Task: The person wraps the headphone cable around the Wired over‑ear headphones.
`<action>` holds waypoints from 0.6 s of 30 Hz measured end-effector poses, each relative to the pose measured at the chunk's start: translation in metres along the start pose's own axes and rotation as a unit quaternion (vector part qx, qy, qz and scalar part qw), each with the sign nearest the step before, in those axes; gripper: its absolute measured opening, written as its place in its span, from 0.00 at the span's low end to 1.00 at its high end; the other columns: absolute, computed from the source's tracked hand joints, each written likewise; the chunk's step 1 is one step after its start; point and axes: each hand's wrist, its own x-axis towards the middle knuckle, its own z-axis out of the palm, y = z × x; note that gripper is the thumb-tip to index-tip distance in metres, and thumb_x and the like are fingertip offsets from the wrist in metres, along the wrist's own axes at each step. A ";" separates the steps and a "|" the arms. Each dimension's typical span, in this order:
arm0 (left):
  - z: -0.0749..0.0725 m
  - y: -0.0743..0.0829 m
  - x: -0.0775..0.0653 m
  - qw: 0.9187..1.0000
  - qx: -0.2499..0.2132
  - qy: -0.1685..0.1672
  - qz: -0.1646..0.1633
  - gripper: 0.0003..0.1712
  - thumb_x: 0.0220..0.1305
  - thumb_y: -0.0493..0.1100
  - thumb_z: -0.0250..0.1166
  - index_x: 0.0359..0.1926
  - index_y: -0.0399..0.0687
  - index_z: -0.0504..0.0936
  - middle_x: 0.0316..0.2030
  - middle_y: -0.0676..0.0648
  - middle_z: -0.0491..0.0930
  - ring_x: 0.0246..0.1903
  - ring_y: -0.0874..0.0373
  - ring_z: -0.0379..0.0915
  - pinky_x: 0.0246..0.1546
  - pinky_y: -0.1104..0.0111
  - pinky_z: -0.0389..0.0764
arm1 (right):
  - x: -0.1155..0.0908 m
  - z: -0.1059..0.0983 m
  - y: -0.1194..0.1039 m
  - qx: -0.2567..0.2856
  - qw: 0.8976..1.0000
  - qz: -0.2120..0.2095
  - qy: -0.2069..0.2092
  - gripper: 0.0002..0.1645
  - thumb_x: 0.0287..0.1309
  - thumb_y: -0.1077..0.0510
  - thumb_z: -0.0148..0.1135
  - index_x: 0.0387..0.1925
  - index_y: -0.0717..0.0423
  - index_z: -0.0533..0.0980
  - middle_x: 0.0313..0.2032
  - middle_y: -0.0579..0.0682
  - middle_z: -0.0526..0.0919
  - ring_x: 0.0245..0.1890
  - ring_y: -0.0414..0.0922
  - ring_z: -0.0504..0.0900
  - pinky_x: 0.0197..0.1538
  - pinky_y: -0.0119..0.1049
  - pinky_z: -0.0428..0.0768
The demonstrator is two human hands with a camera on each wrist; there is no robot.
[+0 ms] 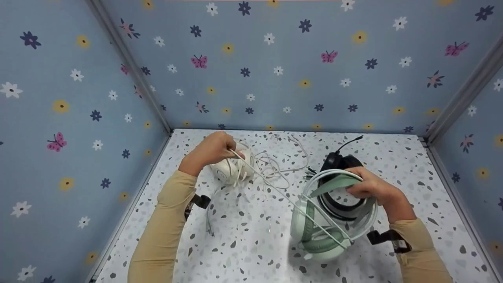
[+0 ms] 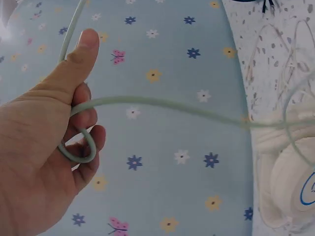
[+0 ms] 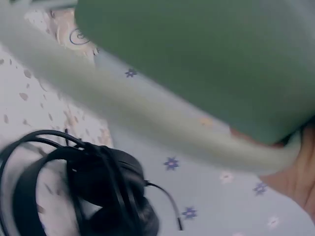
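My right hand [image 1: 375,186] grips the headband of pale green headphones [image 1: 322,244], which hang tilted over the speckled table with their ear cups towards me. From them a pale green cable [image 1: 275,186] stretches up to the left. My left hand [image 1: 214,149] holds that cable above a pair of white headphones [image 1: 224,171]. A small loop of it curls through the fingers in the left wrist view, thumb raised. Close up in the right wrist view are the white outer band [image 3: 128,115] and the green inner band [image 3: 197,54].
A black headset [image 1: 332,161] with a thin boom microphone [image 1: 349,144] lies behind the green headphones. White cords [image 1: 275,169] lie tangled beside the white headphones. Flower-patterned panels [image 1: 275,70] enclose the table at the back and both sides.
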 end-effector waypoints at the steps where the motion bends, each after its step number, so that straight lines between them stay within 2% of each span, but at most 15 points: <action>1: 0.004 -0.004 0.003 1.000 -0.024 -0.009 -0.013 0.27 0.61 0.52 0.69 0.12 0.52 0.65 0.17 0.55 0.59 0.18 0.60 0.53 0.24 0.66 0.61 | 0.000 -0.002 0.003 0.039 0.999 -0.016 -0.025 0.17 0.55 0.79 0.45 0.46 0.74 0.70 0.16 0.49 0.58 0.09 0.39 0.48 0.11 0.38 0.50; 3: 0.012 -0.008 0.006 0.997 -0.059 -0.010 -0.043 0.26 0.62 0.53 0.66 0.15 0.49 0.65 0.22 0.52 0.63 0.22 0.57 0.58 0.27 0.64 0.64 | 0.000 -0.004 0.011 0.115 0.990 -0.036 -0.070 0.17 0.57 0.79 0.41 0.45 0.71 0.70 0.17 0.50 0.56 0.08 0.39 0.47 0.11 0.36 0.50; 5: 0.021 -0.010 0.007 0.993 -0.092 0.008 -0.071 0.22 0.64 0.52 0.64 0.19 0.48 0.68 0.30 0.49 0.69 0.27 0.55 0.64 0.31 0.63 0.70 | 0.000 -0.005 0.020 0.174 0.978 -0.048 -0.102 0.16 0.60 0.78 0.38 0.43 0.67 0.70 0.17 0.48 0.54 0.08 0.38 0.48 0.11 0.34 0.51; 7: 0.031 -0.012 0.008 0.983 -0.148 0.023 -0.107 0.19 0.66 0.51 0.63 0.24 0.45 0.70 0.37 0.47 0.71 0.29 0.55 0.72 0.33 0.60 0.76 | -0.002 -0.005 0.029 0.222 0.965 -0.064 -0.126 0.15 0.64 0.75 0.38 0.44 0.66 0.71 0.17 0.46 0.54 0.08 0.37 0.49 0.12 0.33 0.51; 9: 0.043 -0.014 0.007 0.965 -0.217 0.029 -0.141 0.16 0.66 0.49 0.64 0.29 0.44 0.72 0.40 0.45 0.73 0.28 0.54 0.77 0.34 0.56 0.80 | -0.005 -0.004 0.038 0.266 0.948 -0.092 -0.149 0.15 0.67 0.71 0.39 0.48 0.66 0.71 0.17 0.45 0.54 0.09 0.36 0.51 0.12 0.32 0.52; 11: 0.058 -0.019 0.004 0.943 -0.285 0.038 -0.170 0.11 0.69 0.45 0.62 0.34 0.43 0.73 0.40 0.43 0.76 0.23 0.53 0.79 0.31 0.56 0.81 | -0.009 -0.002 0.047 0.315 0.923 -0.134 -0.174 0.16 0.68 0.68 0.40 0.53 0.66 0.70 0.18 0.45 0.54 0.10 0.36 0.53 0.13 0.30 0.54; 13: 0.074 -0.026 0.000 0.921 -0.336 0.056 -0.187 0.09 0.71 0.43 0.60 0.36 0.43 0.73 0.36 0.41 0.78 0.16 0.56 0.74 0.23 0.61 0.79 | -0.012 0.001 0.055 0.360 0.893 -0.185 -0.197 0.14 0.68 0.65 0.41 0.51 0.64 0.69 0.19 0.44 0.55 0.12 0.35 0.55 0.16 0.27 0.55; 16: 0.094 -0.032 -0.010 0.905 -0.375 0.064 -0.187 0.06 0.73 0.38 0.56 0.36 0.43 0.72 0.33 0.41 0.80 0.13 0.60 0.61 0.17 0.68 0.67 | -0.019 0.008 0.063 0.436 0.840 -0.260 -0.191 0.13 0.67 0.62 0.42 0.48 0.64 0.68 0.22 0.44 0.55 0.16 0.34 0.55 0.21 0.24 0.56; 18: 0.104 -0.032 -0.017 0.904 -0.385 0.054 -0.179 0.06 0.71 0.37 0.58 0.35 0.42 0.74 0.31 0.44 0.79 0.15 0.61 0.57 0.19 0.69 0.62 | -0.024 0.013 0.064 0.489 0.804 -0.307 -0.141 0.13 0.64 0.62 0.43 0.44 0.67 0.68 0.24 0.44 0.55 0.19 0.35 0.55 0.23 0.24 0.56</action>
